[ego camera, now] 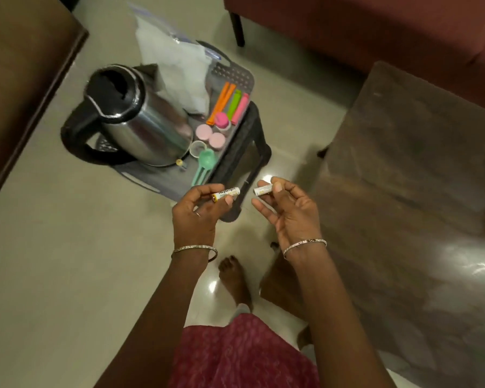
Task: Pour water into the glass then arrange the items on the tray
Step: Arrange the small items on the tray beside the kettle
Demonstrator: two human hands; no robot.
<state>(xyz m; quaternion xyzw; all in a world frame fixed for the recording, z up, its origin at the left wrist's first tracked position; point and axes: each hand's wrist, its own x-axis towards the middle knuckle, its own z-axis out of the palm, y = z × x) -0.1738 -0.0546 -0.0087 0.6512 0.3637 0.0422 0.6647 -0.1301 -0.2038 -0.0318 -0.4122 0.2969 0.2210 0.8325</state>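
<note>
Pale, glossy floor tiles (pixel 53 247) fill most of what I see, with a dark wooden table (pixel 403 191) at the right and a red sofa (pixel 375 29) beyond it. Nearest me, a maroon patterned garment (pixel 235 357) and a bare foot (pixel 233 278) sit below my two forearms, each with a thin bangle at the wrist. My left hand (pixel 196 211) pinches a white battery (pixel 226 193) between thumb and fingertips, the other fingers curled loosely; black lettering runs along it and its near end is yellow. My right hand (pixel 289 211) is more open, palm toward me, with the thumb and a finger gripping a second white battery (pixel 263 189). The two batteries are apart, ends facing each other, just this side of a dark stool (pixel 252 147). On the stool lies a grey perforated tray (pixel 235 77). A steel kettle (pixel 140 121) with a black lid and handle stands on its left part. Beside the kettle's base I see a small clear cup (pixel 198 148), touching a green scoop (pixel 205 163), then two pink round lids (pixel 210 135), a pink-capped bottle (pixel 222 121), and further on orange, green and pink clips (pixel 230 103) lying side by side. At the far end a clear plastic bag (pixel 174 68) leans upright. I cannot tell whether the cup holds water.
</note>
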